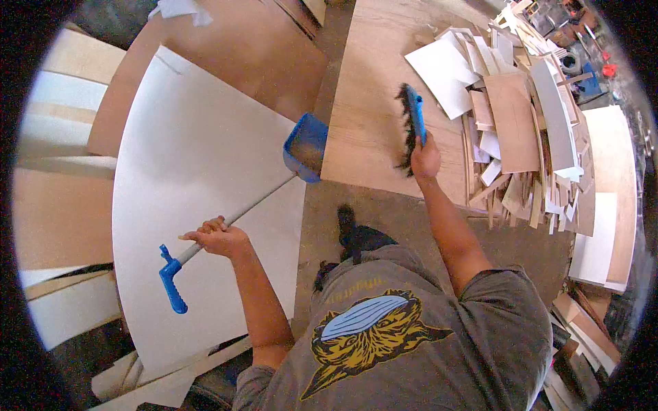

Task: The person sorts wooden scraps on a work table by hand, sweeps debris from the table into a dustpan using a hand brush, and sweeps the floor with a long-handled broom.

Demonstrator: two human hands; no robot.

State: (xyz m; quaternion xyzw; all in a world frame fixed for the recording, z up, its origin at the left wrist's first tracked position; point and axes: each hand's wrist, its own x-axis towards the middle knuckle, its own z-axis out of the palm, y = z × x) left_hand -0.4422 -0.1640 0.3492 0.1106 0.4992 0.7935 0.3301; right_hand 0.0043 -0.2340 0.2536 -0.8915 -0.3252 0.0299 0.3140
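Observation:
My left hand is wrapped round the grey pole of a long-handled dustpan, near its blue grip. The blue pan is at the pole's far end, beside the left edge of a wooden board; some dust-coloured matter shows inside it. In my right hand is a blue brush head with dark bristles facing left, held over the wooden board. Under the pole lies a large white panel.
A pile of wood and white board offcuts is stacked on the right of the wooden board. Brown panels lean at the upper left. More boards stand at the far left. Large panels are at the far right.

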